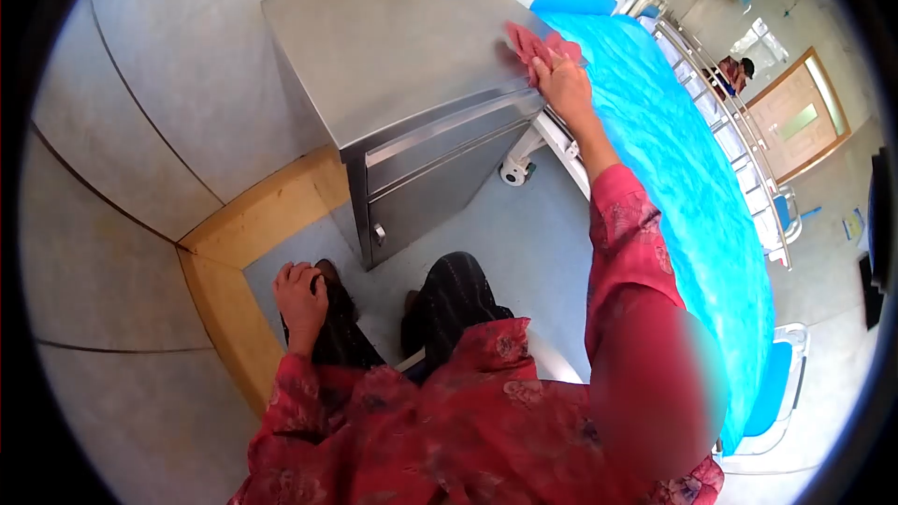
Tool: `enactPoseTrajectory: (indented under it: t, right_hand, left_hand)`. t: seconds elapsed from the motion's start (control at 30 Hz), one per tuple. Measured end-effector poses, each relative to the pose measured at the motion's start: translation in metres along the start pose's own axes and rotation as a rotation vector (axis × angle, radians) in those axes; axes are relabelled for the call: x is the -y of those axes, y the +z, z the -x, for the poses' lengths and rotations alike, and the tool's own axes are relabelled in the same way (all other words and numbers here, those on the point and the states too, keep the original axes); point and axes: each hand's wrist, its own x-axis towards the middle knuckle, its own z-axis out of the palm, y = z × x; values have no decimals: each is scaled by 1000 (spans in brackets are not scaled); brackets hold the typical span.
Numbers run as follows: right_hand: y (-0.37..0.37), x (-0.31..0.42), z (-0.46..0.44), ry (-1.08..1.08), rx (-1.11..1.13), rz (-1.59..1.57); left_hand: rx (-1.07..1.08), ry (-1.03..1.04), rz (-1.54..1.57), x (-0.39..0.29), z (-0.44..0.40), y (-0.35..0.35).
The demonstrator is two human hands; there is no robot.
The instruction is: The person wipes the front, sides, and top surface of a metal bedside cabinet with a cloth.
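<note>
Ok, from here: R hand [565, 86] w/ fingers gripping red cloth [531, 42] atop metal cabinet [402, 47]; L hand [301, 304] fingers part-open.

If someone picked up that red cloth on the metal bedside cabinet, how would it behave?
The red cloth would probably flop rather than hold its shape, since it lies crumpled under the right hand. It looks light, being thin and small beside the metal bedside cabinet. Pushed, it would likely slide and bunch, as the top looks smooth.
</note>
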Motion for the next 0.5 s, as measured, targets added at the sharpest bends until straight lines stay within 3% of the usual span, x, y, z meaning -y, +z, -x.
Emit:
enactPoseTrajectory:
  t: [0.1,0.17,0.27,0.3,0.37,0.4,0.47,0.5]
  right_hand:
    - [-1,68,32,-135,19,-3]
    - [5,117,69,-576,-278,-267]
    - [-2,88,64,-561,-231,-304]
    - [9,54,57,-456,-257,-247]
    - [-15,4,26,50,51,-266]
    - [-9,2,21,53,51,-266]
    - [-1,15,19,-143,-101,81]
    - [5,36,29,-141,-29,-29]
  left_hand:
    - [18,-37,-82,1,-3,2]
    - [67,-44,-75,-7,-10,7]
    - [107,-19,-75,-13,-15,0]
    - [92,-4,-63,-14,-11,-2]
    - [57,-17,-55,0,-2,-3]
    - [16,-34,-48,7,2,-4]
    - [25,-43,-58,12,2,-5]
    - [33,-60,-68,12,2,-3]
